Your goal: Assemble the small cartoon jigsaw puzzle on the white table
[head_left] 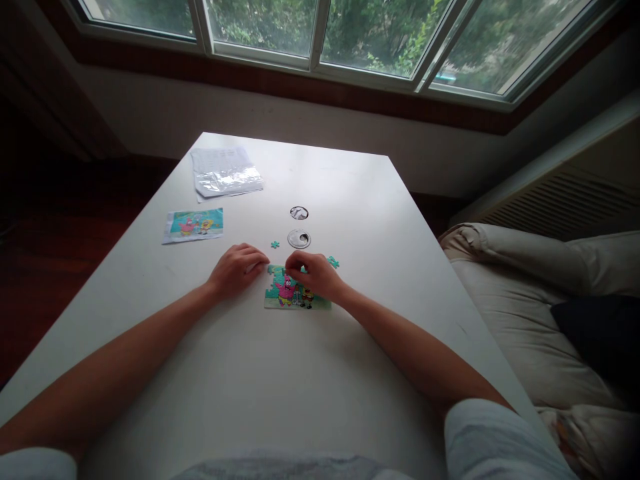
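A partly assembled jigsaw puzzle [286,300] lies on the white table, showing a pink starfish and a yellow cartoon figure; gaps show along its upper left. Over its upper part my right hand [319,275] is closed in a pinch, thumb and forefinger on a small puzzle piece mostly hidden by the fingers. My left hand [237,272] rests at the puzzle's upper left corner, its fingers curled together, and what they hold, if anything, is hidden. One loose teal piece [275,245] lies just beyond the puzzle. More teal pieces [333,262] sit beside my right hand.
On the left lies a reference picture [194,225] with the same cartoon figures. Behind it is a stack of papers in a clear plastic sleeve [227,175]. Two round openings, a grey ring [299,239] and a darker one [299,213], are in the table [240,373]. A sofa [510,300] stands right.
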The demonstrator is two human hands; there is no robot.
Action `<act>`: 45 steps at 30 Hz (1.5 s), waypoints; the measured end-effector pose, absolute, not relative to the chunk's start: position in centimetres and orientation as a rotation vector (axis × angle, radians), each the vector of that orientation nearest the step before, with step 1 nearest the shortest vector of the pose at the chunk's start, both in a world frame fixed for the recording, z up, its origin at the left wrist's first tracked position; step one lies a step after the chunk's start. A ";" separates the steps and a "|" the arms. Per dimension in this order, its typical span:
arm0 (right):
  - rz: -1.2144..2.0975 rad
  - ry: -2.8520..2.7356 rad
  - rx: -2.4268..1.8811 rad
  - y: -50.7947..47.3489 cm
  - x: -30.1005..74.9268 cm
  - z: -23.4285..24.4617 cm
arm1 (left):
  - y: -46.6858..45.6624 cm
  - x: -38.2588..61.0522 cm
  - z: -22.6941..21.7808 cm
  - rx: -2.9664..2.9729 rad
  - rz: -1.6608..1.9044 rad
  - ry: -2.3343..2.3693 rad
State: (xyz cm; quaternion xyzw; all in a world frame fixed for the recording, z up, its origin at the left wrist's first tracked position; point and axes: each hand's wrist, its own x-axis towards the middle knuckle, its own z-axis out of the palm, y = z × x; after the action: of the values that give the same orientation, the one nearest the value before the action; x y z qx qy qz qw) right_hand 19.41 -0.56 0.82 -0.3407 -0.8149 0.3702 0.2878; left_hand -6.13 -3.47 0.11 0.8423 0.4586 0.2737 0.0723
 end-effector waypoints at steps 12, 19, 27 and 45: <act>0.748 -2.285 -0.801 -0.6 20.4 0.7 | -4.1 -5.9 0.6 2.667 0.738 1.193; 0.739 -2.239 -0.833 -0.4 20.7 0.3 | -4.7 -5.4 1.0 2.784 0.637 0.978; 0.723 -2.369 -0.833 -0.2 20.8 0.0 | -5.3 -5.4 1.9 2.839 0.512 1.008; 0.693 -2.429 -0.787 0.0 20.9 -0.3 | -5.3 -5.3 1.8 2.834 0.430 0.934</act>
State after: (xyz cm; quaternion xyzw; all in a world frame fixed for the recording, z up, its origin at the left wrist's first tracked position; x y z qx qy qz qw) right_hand 20.93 0.01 -0.29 -0.2883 -0.8900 0.2539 0.2454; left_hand -5.33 -5.35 1.81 0.9381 0.3093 0.1424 0.0632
